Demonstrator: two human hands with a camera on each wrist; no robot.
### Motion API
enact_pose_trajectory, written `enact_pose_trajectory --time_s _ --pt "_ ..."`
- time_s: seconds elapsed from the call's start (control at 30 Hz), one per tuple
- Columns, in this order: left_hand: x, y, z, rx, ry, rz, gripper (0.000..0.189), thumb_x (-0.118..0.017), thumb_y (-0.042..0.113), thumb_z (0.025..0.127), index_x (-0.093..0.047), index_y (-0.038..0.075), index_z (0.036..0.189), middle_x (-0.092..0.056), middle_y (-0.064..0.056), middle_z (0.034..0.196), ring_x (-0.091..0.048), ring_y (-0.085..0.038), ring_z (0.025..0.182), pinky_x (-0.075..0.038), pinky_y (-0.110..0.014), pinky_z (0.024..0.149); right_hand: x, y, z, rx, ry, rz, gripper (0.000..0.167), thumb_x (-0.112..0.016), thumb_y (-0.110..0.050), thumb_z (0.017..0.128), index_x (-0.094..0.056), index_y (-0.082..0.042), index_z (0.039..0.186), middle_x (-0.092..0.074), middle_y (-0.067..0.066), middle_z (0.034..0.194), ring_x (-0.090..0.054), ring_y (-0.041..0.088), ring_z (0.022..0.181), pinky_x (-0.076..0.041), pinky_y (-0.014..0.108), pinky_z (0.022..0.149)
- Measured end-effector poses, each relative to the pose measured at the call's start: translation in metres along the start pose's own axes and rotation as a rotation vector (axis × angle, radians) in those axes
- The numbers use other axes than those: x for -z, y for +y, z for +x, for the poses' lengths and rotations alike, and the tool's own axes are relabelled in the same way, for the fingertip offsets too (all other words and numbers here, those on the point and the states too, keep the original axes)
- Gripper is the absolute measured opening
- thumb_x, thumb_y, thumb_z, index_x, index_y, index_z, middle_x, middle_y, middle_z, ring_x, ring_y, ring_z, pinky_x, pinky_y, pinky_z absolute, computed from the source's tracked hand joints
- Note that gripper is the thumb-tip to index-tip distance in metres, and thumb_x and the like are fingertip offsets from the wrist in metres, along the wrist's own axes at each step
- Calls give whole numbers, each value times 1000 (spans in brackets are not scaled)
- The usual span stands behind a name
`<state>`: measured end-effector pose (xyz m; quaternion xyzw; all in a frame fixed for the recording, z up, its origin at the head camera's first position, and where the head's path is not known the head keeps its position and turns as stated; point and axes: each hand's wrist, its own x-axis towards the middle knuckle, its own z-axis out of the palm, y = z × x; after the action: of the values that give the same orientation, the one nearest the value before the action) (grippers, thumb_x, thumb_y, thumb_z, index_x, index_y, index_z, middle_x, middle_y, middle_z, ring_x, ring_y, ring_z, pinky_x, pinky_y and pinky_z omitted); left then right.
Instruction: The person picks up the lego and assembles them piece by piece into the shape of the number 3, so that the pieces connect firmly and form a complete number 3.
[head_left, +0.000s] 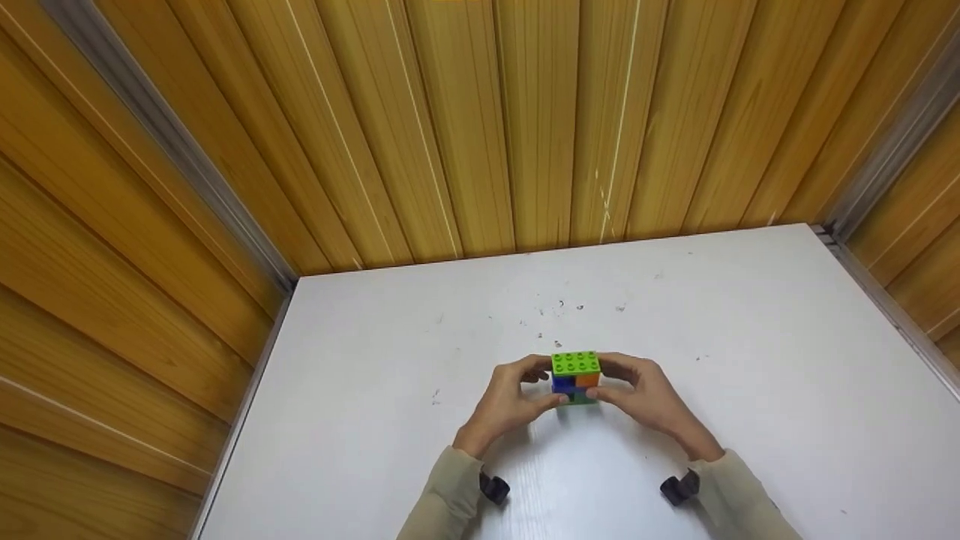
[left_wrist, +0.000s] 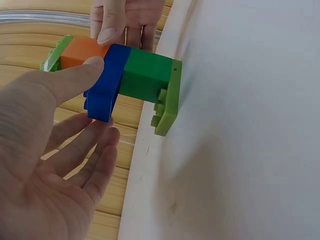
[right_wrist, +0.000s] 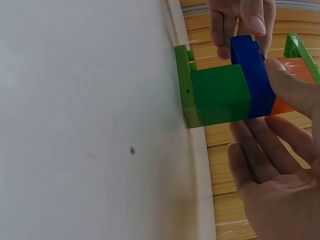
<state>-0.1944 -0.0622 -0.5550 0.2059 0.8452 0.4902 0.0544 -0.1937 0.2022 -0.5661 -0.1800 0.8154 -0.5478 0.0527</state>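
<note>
Both hands hold one stack of toy building bricks between them. A light green studded plate (head_left: 576,363) tops it, with an orange brick (left_wrist: 82,49) beneath. Below come a blue brick (left_wrist: 106,85), a dark green brick (right_wrist: 220,95) and a second light green plate (left_wrist: 170,100) at the tabletop. On the left side, gaps show between the layers. My left hand (head_left: 506,397) pinches the stack from the left, thumb in front at the blue brick, fingers behind. From the right, my right hand (head_left: 649,394) grips it likewise, its thumb near where orange meets blue.
The stack is at the white table (head_left: 360,420), which bears small dark marks. Wood-patterned panel walls (head_left: 480,127) rise behind and at both sides. Each sleeved wrist has a small black device, one on the left (head_left: 495,489) and one on the right (head_left: 675,491).
</note>
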Motion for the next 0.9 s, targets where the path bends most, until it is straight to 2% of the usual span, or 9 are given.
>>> enact_pose_trajectory --time_s 0.17,0.33,0.5,0.63,0.9 --pt "-4 -6 -1 -23 27 -34 51 -86 23 93 -69 16 140 -74 2 134 -70 -12 117 -55 -31 105 1 2 -1 1 22 0 52 -85 -21 93 -69 -11 141 -73 7 138 -67 33 130 -51 52 112" --pt "-7 -9 -4 -34 48 -47 48 -85 21 93 -71 15 138 -75 2 133 -71 -13 115 -55 -30 104 2 4 -2 7 31 -9 49 -84 -19 94 -69 -10 140 -73 9 137 -69 28 126 -54 47 109" --pt "-7 -10 -6 -45 70 -66 43 -83 16 95 -73 16 136 -75 3 133 -71 -19 117 -55 -31 105 2 2 -3 22 32 -21 46 -82 -17 95 -70 -6 138 -73 14 135 -70 31 123 -55 48 108" --pt "-6 -9 -5 -44 78 -70 40 -82 14 95 -74 16 134 -76 3 131 -71 -17 116 -56 -32 105 2 0 -3 22 19 -12 44 -81 -16 96 -70 -4 136 -73 15 134 -70 36 124 -54 49 108" --pt "-2 -4 -4 -47 81 -80 40 -82 18 97 -74 16 136 -76 2 131 -71 -12 115 -56 -31 104 3 -2 -2 38 24 2 42 -80 -15 97 -71 -4 136 -75 12 130 -72 29 119 -56 46 106"
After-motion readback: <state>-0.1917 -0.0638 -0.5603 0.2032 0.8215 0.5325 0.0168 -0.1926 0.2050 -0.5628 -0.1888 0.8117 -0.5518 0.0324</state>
